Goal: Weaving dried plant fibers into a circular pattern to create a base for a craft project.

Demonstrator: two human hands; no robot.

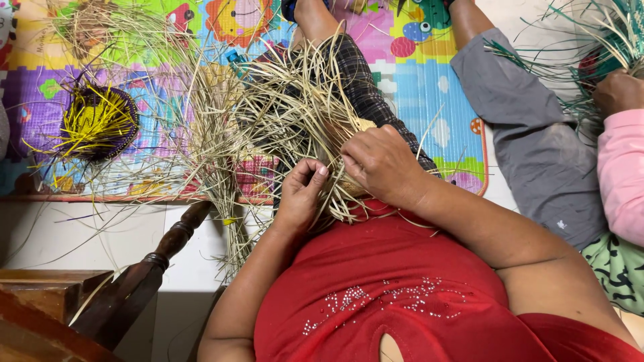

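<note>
Well, starting at my far left, a dark round woven piece with yellow strands [99, 122] lies on the colourful play mat [416, 60], well apart from my work. Nearer me a dark turned wooden furniture leg [144, 268] juts up from the floor, close beside the trailing ends. Then comes the pale straw bundle [288, 114], spread across my lap over my checked trouser leg [365, 94], its loose tips fanning out every way. My left hand [300, 191] is curled, thumb and forefinger pinched narrowly on a few strands at the bundle's near edge. My right hand [382, 164] is closed over the woven part just beside it, fingers tucked in among the strips. I judge the strips light, springy and somewhat brittle, apt to slip or kink, so best held low, close to the weave, not by the tips. The stray ends tangle and could snag. To the right sits another person in grey trousers [530, 134], whose hand [617, 90] in a pink sleeve holds green strands [590, 40]
</note>
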